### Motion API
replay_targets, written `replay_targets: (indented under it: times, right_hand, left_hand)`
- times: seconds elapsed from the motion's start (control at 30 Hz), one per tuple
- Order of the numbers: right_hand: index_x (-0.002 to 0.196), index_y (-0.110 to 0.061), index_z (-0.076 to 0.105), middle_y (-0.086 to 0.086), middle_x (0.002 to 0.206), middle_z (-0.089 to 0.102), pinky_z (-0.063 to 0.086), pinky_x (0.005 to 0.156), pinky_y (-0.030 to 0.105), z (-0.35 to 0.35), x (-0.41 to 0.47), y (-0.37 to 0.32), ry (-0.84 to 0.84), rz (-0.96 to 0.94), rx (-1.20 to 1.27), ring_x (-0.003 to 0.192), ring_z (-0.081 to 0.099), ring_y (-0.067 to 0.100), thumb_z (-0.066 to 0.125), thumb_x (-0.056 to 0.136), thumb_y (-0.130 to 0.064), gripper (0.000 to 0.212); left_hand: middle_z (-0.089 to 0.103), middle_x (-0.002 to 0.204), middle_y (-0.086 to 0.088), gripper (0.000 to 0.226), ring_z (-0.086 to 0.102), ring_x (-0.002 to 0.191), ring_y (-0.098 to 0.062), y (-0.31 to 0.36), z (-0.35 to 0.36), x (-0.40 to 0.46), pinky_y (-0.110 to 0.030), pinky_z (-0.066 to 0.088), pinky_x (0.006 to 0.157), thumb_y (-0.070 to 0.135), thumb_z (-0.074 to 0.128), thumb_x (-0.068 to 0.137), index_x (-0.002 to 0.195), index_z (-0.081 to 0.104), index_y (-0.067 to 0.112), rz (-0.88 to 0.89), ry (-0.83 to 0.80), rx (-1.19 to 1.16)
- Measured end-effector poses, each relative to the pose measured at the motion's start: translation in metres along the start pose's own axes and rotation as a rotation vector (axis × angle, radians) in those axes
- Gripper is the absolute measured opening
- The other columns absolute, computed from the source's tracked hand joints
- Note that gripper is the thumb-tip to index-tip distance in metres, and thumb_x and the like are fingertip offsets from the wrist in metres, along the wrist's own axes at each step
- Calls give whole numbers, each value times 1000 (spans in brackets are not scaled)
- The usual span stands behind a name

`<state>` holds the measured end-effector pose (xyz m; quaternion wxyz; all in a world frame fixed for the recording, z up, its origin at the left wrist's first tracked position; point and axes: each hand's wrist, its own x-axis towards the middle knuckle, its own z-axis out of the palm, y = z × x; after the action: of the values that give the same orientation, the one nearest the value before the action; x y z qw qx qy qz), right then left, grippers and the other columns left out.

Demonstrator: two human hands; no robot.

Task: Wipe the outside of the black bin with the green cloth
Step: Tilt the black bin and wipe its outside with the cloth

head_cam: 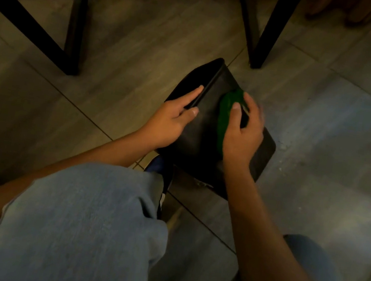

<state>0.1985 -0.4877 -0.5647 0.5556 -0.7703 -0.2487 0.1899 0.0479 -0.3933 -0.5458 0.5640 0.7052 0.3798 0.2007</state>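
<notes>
Black plastic bin (196, 127), square-mouthed, lies tipped on its side on the grey tiled floor (328, 113) just beyond your knees, mouth pointing far-left. Your left hand (171, 119) grips the rim, fingers inside, thumb on the outer wall. Your right hand (244, 129) presses the bunched green cloth (225, 115) against the upturned wall, fingers curled over it. Its far edge is blurred, so probably mid-stroke.

Keep the rim grip firm so the bin can't skid or roll. Run long overlapping strokes from rim to base, flatten the cloth for more contact, then rotate the bin to reach the hidden walls.

Count: one bin, one cloth, two hands, three dark furniture legs (262, 36) at the far side.
</notes>
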Motion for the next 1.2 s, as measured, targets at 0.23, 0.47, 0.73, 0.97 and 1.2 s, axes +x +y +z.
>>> replay_targets:
  times: [0.23,0.47,0.73,0.97,1.2]
  right_hand:
    - [151,-25,50,5,162,43,38,121,47,-23,-29,29,-62,-16,-190,149,41,21,56,92,-66,72]
    - [134,-23,62,9,129,60,42,94,23,-34,-20,16,-34,-162,-311,113,55,15,76,87,-45,54]
    - [141,-22,63,11,138,61,44,101,32,-15,35,-19,-76,-390,-381,124,56,26,44,104,-58,56]
    - [153,-25,48,11,132,62,50,96,44,-22,6,25,-79,-415,-384,115,58,29,61,98,-53,63]
    - [153,-20,46,23,160,39,43,111,56,-4,-29,26,-170,-508,-306,146,43,38,57,101,-45,59]
  left_hand:
    - [55,79,-38,50,51,75,-26,0,-1,4,-47,51,72,46,53,93,139,40,63,-2,-25,-51]
    - [67,79,-26,52,60,76,-22,0,-1,6,-55,55,75,33,52,100,149,40,46,-18,-39,-2]
    - [72,80,16,51,66,78,0,6,0,8,-23,52,79,12,48,105,154,36,23,-9,-43,-13]
    - [63,65,-8,52,50,66,-19,0,0,4,-33,43,68,24,50,103,152,38,35,-4,-46,-13]
    - [63,128,-5,50,61,109,-5,6,-1,6,-23,47,99,10,45,106,154,36,19,-27,-62,-36]
